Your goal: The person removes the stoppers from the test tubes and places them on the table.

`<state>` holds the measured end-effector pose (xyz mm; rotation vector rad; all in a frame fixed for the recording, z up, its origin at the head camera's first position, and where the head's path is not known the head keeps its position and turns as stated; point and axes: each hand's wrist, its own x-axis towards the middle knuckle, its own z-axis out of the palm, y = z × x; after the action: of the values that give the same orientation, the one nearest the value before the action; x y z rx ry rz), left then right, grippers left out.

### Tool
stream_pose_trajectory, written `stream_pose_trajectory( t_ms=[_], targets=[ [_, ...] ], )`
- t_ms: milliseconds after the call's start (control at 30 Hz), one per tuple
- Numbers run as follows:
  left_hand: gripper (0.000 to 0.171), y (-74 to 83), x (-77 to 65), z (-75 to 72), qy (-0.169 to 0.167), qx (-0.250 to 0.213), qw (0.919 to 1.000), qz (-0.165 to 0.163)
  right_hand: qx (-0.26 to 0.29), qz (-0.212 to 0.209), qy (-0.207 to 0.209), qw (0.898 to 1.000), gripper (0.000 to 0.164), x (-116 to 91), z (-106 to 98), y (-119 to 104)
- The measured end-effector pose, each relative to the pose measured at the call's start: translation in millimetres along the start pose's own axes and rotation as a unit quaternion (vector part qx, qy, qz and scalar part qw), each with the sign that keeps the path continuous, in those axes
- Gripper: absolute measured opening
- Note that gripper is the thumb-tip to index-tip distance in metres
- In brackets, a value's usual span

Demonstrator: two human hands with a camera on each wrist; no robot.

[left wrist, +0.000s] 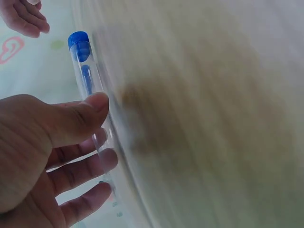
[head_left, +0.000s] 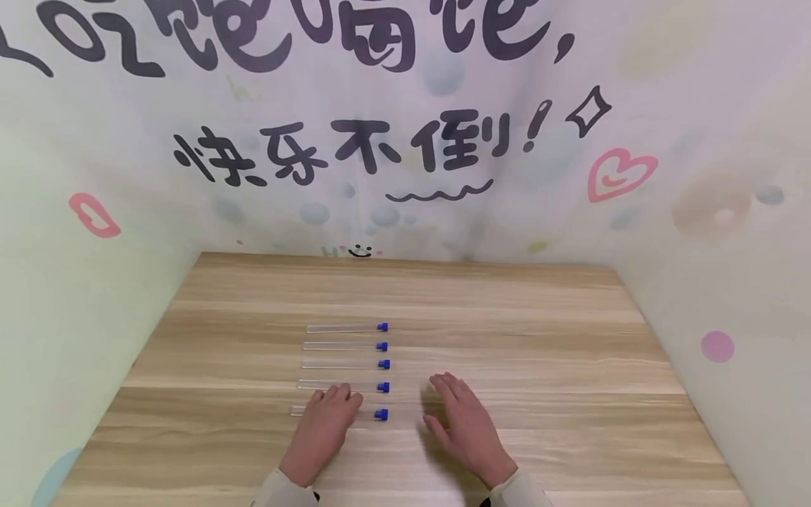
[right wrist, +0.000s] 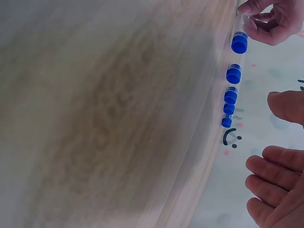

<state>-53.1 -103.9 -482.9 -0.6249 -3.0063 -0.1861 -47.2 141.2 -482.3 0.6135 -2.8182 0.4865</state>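
Several clear test tubes with blue caps lie in a column on the table, their caps to the right in the head view. My left hand (head_left: 324, 424) is over the nearest test tube (head_left: 381, 415), hiding its middle. In the left wrist view, my thumb and curled fingers hold this test tube (left wrist: 81, 54) along its body, below the cap. The fingertips in the head view come up to the second-nearest test tube (head_left: 382, 387). To the right of the caps, my right hand (head_left: 465, 426) is open above the table, fingers extended and thumb apart, holding nothing.
Farther back lie the other test tubes, including the farthest test tube (head_left: 342, 329). The wood-grain table (head_left: 538, 338) is bordered by a pale printed back wall (head_left: 304, 239) and side walls. Shadow falls beneath the right hand.
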Motion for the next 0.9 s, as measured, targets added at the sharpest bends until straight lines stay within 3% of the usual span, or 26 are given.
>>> stream_pose_trajectory(
  t_ms=[533, 700, 900],
  targets=[
    [0.023, 26.2, 5.9, -20.3, 0.004, -0.002, 0.9996, 0.027, 0.006, -0.019, 0.024, 1.000, 0.044, 2, 3, -4],
    [0.024, 32.6, 7.8, -18.9, 0.021, 0.009, 0.9989, 0.041, 0.012, -0.022, 0.028, 0.999, 0.039, 2, 1, -6],
    [0.027, 40.0, 8.5, -18.6, 0.016, 0.005, 0.9987, 0.047, 0.015, -0.028, 0.025, 0.999, 0.034, 2, 1, -8]
  ],
)
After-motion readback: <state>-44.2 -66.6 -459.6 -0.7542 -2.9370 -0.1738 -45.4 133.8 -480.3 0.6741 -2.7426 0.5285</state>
